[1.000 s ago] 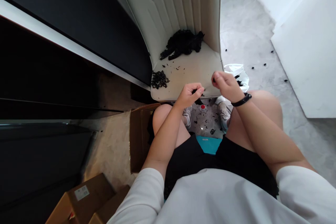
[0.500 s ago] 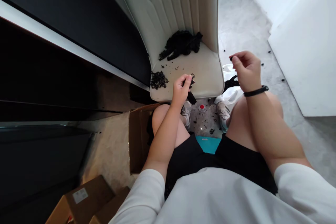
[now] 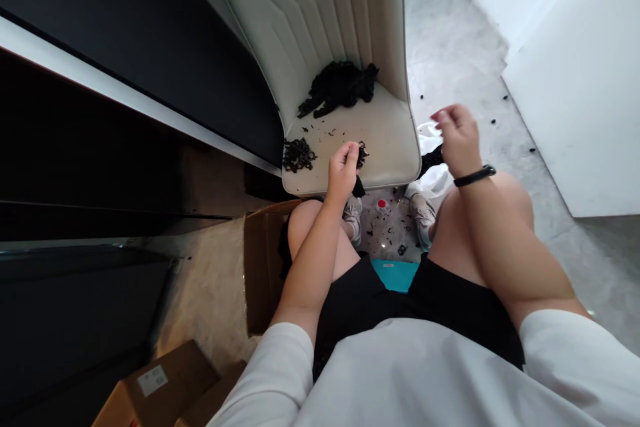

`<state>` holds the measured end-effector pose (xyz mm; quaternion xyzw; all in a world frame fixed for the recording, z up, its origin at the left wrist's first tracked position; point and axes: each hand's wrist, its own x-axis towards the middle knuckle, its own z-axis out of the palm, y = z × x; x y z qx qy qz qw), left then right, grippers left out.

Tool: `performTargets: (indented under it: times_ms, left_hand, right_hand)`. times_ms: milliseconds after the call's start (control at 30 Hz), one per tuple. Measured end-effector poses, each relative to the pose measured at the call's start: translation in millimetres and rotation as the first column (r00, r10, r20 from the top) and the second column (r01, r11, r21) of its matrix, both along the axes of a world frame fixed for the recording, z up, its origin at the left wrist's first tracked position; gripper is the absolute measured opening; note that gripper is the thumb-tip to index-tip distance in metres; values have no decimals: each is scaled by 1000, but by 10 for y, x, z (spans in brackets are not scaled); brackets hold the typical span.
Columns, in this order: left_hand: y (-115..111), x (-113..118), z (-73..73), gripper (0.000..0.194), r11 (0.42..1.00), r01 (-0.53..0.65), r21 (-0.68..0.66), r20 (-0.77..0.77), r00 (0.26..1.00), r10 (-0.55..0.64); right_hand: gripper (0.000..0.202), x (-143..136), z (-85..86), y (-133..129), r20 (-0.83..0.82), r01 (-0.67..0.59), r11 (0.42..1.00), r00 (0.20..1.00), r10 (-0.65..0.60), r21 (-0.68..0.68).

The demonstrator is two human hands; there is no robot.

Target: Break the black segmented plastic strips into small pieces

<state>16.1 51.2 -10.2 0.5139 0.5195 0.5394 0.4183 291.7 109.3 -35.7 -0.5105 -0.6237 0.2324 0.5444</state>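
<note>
Pinched in my left hand (image 3: pixel 345 165) is a black, rubbery-looking piece (image 3: pixel 361 155) with ragged little loops; a dark end hangs below the fingers, over the seat's front edge. My right hand (image 3: pixel 459 137) is raised beside the seat, above a white plastic bag (image 3: pixel 434 181) holding black material. Its fingers bend toward the thumb but are smeared by motion, and no piece shows at their tips. On the cream chair seat (image 3: pixel 385 140) lie a large black heap (image 3: pixel 340 87) against the backrest and a small pile of black curly scraps (image 3: pixel 299 155) at the left edge.
An open cardboard box (image 3: pixel 263 267) stands by my left knee, with closed cartons (image 3: pixel 165 380) behind it. Between my shoes lie black scraps and a red-capped item (image 3: pixel 382 204). Small black bits dot the floor at right, near a white panel (image 3: pixel 575 100). Dark cabinetry (image 3: pixel 125 127) borders the left.
The small black bit at my right fingertips is no longer visible, and that hand has shifted slightly. My left hand keeps its piece, now turned somewhat. The whole view has moved a little.
</note>
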Motion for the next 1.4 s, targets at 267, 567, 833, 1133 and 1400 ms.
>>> performTargets:
  times_ms: [267, 567, 833, 1133, 1400]
  left_hand:
    - [-40, 18, 4, 81, 990, 134, -39, 32, 991, -133]
    - [-139, -3, -37, 75, 968, 242, -61, -28, 969, -244]
    - [-158, 6, 37, 66, 956, 292, 18, -23, 956, -291]
    - [-112, 17, 27, 61, 940, 341, -26, -22, 940, -342]
    - [-77, -88, 146, 66, 899, 433, -62, -268, 861, -433]
  right_hand:
    - [55, -761, 282, -549, -48, -508, 845, 860, 508, -169]
    - [58, -850, 245, -506, -119, -519, 835, 855, 505, -184]
    - [58, -905, 237, -549, -255, -649, 738, 757, 602, -185]
    - [58, -829, 305, -551, -283, -560, 819, 812, 511, -127]
    - [59, -861, 259, -505, -422, -486, 869, 809, 409, -90]
